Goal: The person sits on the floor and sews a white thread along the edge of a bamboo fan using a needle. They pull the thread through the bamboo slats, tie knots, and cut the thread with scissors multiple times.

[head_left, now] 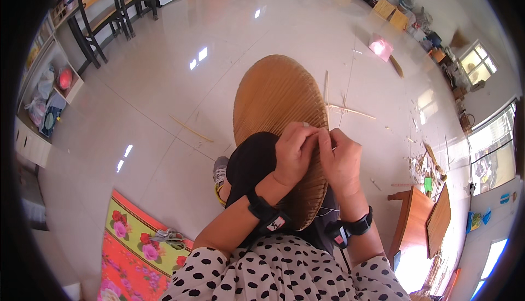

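A large brown disc [273, 93] of stitched straw or reed, with a ribbed surface, lies tilted across my lap and knee. My left hand [295, 153] rests over its right part, fingers curled and pinching at the rim. Against those fingertips, my right hand [342, 159] closes its thumb and forefinger at the same edge. Whatever is between the right fingertips is too small to make out. Below the hands, a thin white thread [327, 209] hangs near the disc's lower right edge. A pale thin stalk [327, 90] shows just beyond the rim.
Scissors [168, 237] lie on a floral cloth [134, 257] at the lower left. Loose stalks [353, 112] are scattered on the tiled floor. A wooden stool or bench [413, 221] stands at the right, chairs [104, 14] at the far left, and a pink box [380, 47] farther off.
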The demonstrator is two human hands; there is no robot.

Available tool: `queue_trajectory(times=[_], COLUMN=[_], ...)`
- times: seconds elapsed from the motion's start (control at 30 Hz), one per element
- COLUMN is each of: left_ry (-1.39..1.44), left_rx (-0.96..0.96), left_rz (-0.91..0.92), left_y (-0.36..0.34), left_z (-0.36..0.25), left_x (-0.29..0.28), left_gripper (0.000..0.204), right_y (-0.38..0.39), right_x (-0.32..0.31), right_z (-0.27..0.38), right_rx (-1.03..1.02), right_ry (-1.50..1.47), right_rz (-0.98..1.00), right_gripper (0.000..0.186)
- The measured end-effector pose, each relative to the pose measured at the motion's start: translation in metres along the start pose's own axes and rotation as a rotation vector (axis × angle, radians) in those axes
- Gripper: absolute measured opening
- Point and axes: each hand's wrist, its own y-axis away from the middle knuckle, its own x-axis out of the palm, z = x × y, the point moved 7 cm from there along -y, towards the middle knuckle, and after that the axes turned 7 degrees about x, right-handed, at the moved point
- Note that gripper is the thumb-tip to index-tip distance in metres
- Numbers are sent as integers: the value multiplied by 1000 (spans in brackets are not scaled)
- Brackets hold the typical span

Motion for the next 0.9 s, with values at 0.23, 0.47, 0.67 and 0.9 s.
queue_trajectory(times=[0.23, 0.47, 0.67, 0.9], left_ry=[-16, -24, 760, 932], left_rx=[4, 145, -401, -590], left_rz=[-54, -281, -65, -13], left_y=[-4, -40, -42, -65], left_z=[4, -29, -16, -26], left_x=[4, -67, -35, -79], left_gripper=[10, 4, 15, 16], right_y=[-12, -20, -15, -13], right_x=[3, -6, -7, -8], right_z=[0, -31, -32, -34], right_rx=[2, 104, 88, 83], right_ry=[14, 50, -46, -31], right_rz=[-37, -64, -95, -110], right_gripper=[36, 36, 34, 34])
